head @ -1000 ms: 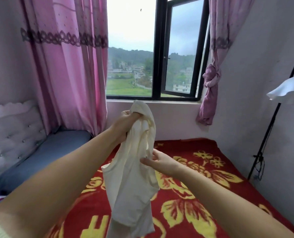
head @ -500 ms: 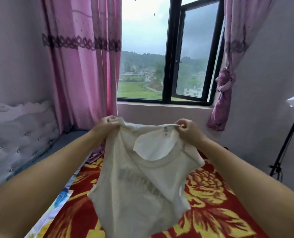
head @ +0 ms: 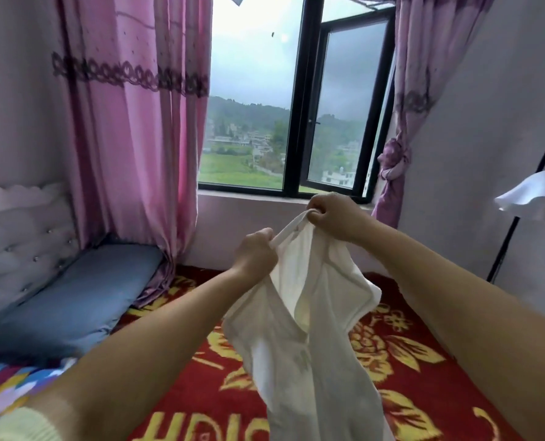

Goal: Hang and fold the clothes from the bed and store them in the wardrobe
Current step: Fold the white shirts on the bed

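Note:
A cream-white T-shirt hangs in the air above the bed, which is covered by a red blanket with yellow flowers. My left hand grips the shirt's top edge with curled fingers. My right hand pinches the same edge a little higher and further right, close to the left hand. The body of the shirt droops down between my forearms, bunched and folded in on itself. No wardrobe or hanger is in view.
A blue pillow lies at the padded headboard on the left. Pink curtains frame the open window ahead. A floor lamp with a white shade stands at the right wall. A colourful cloth lies bottom left.
Half a second ago my hands held the shirt spread wide by its shoulders. They have since come close together, and the shirt now hangs bunched between them.

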Tool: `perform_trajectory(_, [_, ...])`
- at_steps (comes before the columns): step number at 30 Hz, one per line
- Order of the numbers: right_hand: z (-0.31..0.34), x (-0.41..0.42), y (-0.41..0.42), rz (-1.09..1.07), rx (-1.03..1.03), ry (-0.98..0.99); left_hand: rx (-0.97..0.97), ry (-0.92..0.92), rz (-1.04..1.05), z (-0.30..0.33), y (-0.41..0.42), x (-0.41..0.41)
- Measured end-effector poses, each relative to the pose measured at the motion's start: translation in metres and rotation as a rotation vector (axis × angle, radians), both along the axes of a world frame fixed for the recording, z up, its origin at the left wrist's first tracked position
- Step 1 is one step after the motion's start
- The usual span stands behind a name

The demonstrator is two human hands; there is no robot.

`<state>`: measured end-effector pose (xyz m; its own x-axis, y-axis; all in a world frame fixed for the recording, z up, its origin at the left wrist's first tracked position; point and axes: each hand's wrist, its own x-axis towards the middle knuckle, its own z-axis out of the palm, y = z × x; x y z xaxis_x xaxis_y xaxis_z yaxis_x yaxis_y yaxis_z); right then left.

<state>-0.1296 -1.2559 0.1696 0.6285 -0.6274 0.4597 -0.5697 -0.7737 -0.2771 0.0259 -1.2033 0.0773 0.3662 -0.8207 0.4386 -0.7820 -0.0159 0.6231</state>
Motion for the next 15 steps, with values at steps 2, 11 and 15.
perform_trajectory(2, [0.002,-0.023,-0.010,-0.110,-0.049,0.082,0.029,0.028,-0.024,0.006,-0.005,0.012])
perform_trajectory(11, [-0.029,-0.108,-0.045,-0.190,0.438,-0.036,0.045,0.186,-0.209,0.041,0.014,0.058])
perform_trajectory(15, [-0.025,-0.109,-0.032,0.048,0.483,-0.184,-0.020,0.054,-0.257,0.042,0.022,0.082])
